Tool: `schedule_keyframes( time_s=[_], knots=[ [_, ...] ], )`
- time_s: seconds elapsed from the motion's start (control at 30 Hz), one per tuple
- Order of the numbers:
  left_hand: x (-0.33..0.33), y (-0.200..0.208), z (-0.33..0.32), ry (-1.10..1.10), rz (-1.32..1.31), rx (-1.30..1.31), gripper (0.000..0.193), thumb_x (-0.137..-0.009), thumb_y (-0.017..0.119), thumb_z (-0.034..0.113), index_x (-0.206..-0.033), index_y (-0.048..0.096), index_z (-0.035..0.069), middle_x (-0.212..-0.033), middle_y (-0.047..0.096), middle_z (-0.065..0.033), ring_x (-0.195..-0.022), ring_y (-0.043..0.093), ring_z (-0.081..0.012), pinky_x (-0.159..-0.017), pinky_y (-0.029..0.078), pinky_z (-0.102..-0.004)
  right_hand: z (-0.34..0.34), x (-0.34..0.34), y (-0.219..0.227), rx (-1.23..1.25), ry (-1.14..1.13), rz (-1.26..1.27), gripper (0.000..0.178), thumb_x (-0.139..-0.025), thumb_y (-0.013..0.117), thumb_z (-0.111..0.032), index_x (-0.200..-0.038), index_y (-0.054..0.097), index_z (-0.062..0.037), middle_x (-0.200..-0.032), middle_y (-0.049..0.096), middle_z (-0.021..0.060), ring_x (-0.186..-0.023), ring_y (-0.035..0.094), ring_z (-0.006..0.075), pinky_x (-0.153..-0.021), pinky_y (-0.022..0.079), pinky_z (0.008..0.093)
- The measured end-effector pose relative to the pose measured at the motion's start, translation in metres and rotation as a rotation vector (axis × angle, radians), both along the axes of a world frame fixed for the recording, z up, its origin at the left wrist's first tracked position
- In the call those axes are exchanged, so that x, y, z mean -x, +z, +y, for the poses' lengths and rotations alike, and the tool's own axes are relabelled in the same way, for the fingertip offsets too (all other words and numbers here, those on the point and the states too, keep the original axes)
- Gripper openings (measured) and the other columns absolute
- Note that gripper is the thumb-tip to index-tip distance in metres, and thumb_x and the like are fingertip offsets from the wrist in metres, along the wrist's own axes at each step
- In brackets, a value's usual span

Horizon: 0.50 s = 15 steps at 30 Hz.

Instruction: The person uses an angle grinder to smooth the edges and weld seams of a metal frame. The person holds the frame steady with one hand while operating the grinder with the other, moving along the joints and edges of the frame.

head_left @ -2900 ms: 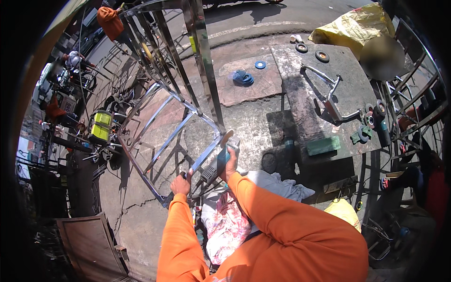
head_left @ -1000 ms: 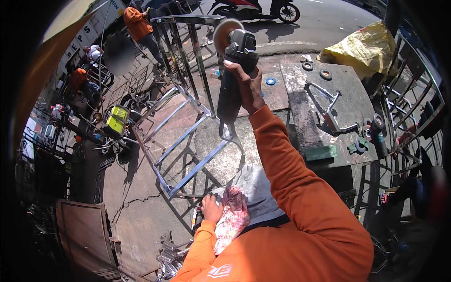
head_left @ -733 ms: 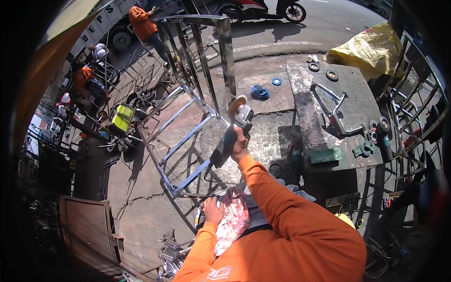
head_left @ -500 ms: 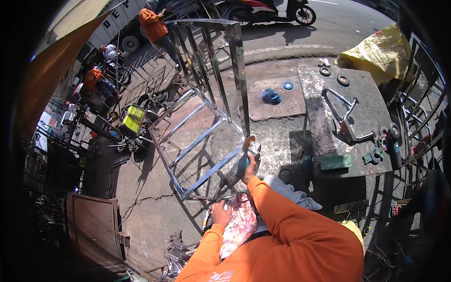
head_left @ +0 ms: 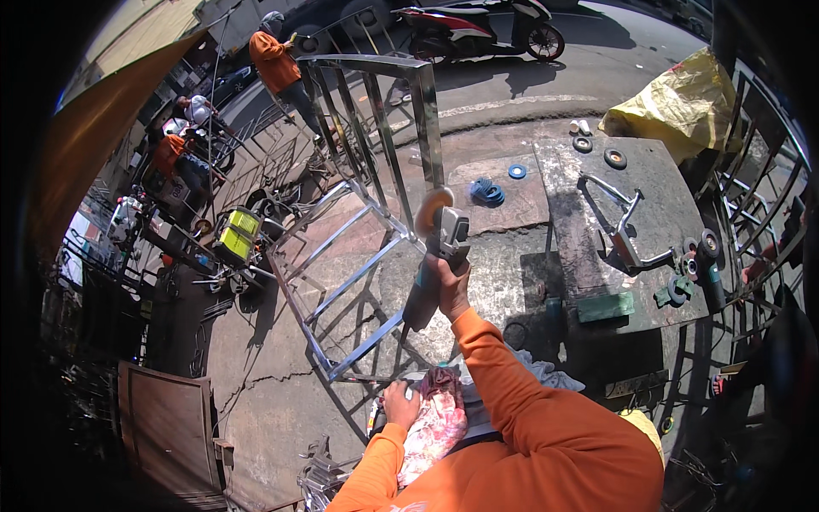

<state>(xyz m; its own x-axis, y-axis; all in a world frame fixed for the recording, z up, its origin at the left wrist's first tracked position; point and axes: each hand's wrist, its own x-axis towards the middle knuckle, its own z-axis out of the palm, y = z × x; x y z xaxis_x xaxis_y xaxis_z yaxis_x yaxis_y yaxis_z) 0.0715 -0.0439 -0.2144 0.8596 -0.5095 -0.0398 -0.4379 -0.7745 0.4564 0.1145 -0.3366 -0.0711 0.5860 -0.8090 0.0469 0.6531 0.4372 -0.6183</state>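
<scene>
My right hand point(head_left: 450, 282) is closed round the body of a teal-and-grey angle grinder point(head_left: 426, 286), held raised in front of me. Its orange-brown disc point(head_left: 435, 212) is blurred and overlaps the lower end of an upright tube of the shiny metal frame point(head_left: 363, 346); whether they touch I cannot tell. The frame has a slatted part low to the ground and a barred part standing up behind. My left hand point(head_left: 399, 404) lies low beside a pink-and-white patterned cloth point(head_left: 433, 422), its fingers loosely apart and partly hidden.
To the right, a worn board point(head_left: 580, 230) carries a bent metal bracket point(head_left: 627, 226), small wheels or discs point(head_left: 615, 158), a green block point(head_left: 606, 305) and another grinder point(head_left: 711, 277). A blue coil point(head_left: 487, 193) lies nearer the middle. Leftward stands a yellow-green machine point(head_left: 239, 235). A person in orange point(head_left: 275, 64) stands behind.
My right hand has lifted the grinder up and slightly left, so its disc has risen along the upright tube. The left hand has hardly moved. My view has shifted a little.
</scene>
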Motion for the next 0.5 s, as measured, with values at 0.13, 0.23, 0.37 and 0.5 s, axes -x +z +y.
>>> schedule_keyframes(
  time_s=[0.13,0.23,0.37,0.5],
  knots=[
    [0.003,0.005,0.0,-0.016,0.012,0.011,0.036,-0.08,0.064,0.024,-0.105,0.065,-0.001,-0.113,0.059,-0.0176,-0.113,0.051,-0.0377,-0.098,0.042,-0.046,-0.078,0.005,0.129,0.351,-0.098,0.033,0.024,-0.08,0.074,-0.021,-0.094,0.069,-0.0022,-0.084,0.067,-0.0005,-0.077,0.06,0.0081,-0.07,0.047,0.0253],
    [0.005,0.008,-0.005,-0.003,-0.021,0.004,0.035,-0.08,0.063,0.025,-0.107,0.065,0.002,-0.115,0.059,-0.0148,-0.114,0.05,-0.036,-0.096,0.042,-0.0474,-0.112,0.013,0.185,0.477,-0.115,0.015,0.025,-0.079,0.076,-0.023,-0.091,0.07,-0.0031,-0.082,0.067,-0.0009,-0.072,0.059,0.0074,-0.067,0.047,0.0241],
    [0.008,0.011,-0.01,0.033,0.017,-0.023,0.036,-0.079,0.063,0.027,-0.107,0.065,0.004,-0.119,0.059,-0.0127,-0.119,0.048,-0.0344,-0.098,0.041,-0.0495,-0.11,0.029,0.183,0.455,-0.099,0.152,0.028,-0.076,0.075,-0.026,-0.094,0.068,-0.0051,-0.078,0.062,0.0005,-0.062,0.059,0.0108,-0.059,0.05,0.0285],
    [0.005,0.009,-0.009,0.024,0.063,-0.043,0.038,-0.079,0.063,0.029,-0.109,0.065,0.004,-0.122,0.058,-0.0129,-0.121,0.048,-0.0344,-0.099,0.041,-0.0488,-0.103,0.032,0.158,0.495,-0.085,0.167,0.029,-0.077,0.073,-0.025,-0.096,0.067,-0.0029,-0.078,0.063,0.0024,-0.063,0.061,0.0122,-0.06,0.051,0.0285]
  ],
)
